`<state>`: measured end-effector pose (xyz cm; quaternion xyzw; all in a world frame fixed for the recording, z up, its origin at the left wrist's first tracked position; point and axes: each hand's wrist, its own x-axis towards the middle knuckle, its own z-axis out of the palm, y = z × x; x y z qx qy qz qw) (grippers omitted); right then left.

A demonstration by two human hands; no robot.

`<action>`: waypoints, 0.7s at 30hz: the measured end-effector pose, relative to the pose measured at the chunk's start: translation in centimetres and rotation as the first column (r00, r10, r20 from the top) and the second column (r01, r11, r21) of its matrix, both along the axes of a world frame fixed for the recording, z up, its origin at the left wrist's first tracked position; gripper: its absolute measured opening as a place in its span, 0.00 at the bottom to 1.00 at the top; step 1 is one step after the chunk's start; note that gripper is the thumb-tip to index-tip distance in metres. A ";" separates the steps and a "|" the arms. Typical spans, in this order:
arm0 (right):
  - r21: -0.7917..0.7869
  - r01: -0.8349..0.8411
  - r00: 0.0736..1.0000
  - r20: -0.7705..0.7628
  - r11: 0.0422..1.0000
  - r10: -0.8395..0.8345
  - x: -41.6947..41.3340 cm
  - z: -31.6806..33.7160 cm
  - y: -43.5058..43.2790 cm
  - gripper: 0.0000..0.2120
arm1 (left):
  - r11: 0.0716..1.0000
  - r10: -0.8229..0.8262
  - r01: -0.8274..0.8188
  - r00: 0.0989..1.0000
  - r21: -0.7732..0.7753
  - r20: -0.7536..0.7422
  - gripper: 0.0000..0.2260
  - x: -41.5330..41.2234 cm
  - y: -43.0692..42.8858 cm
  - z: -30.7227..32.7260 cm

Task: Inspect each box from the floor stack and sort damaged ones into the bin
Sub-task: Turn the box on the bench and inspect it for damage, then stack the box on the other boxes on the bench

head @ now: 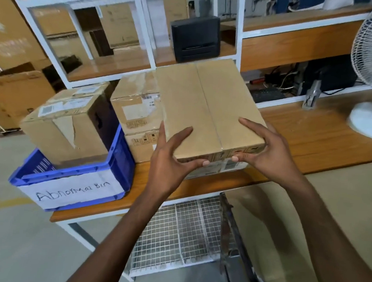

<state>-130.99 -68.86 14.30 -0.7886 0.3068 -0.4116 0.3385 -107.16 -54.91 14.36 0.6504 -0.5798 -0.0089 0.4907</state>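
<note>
Wooden tabletop [311, 137]; left hand [168, 161] and right hand [265, 150] clasp flat, taped cardboard box [204, 102]

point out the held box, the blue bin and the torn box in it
held box [182, 110]: head view, left half of top face
blue bin [120, 158]: head view, right side wall
torn box [50, 137]: head view, front face

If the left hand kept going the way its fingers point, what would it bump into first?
The left hand grips the flat cardboard box, with its fingers pointing away along the box's left edge. Going on, it would probably meet the taped cardboard box stacked behind, though depth is unclear.
</note>
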 end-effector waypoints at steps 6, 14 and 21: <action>-0.013 -0.055 0.998 0.008 0.998 0.055 -2.1 1.0 -2.5 0.46 | 0.997 0.005 -0.004 1.000 -0.077 0.009 0.33 -2.2 -1.9 0.1; -0.086 -0.017 0.999 0.039 0.996 0.020 -2.7 3.2 -5.9 0.45 | 0.989 -0.098 0.096 0.995 -0.113 -0.019 0.32 -1.9 -7.1 2.0; -0.041 -0.024 0.997 0.078 0.999 0.027 2.3 1.9 -12.7 0.46 | 0.997 -0.065 0.066 0.998 -0.044 0.018 0.31 2.5 -13.2 3.5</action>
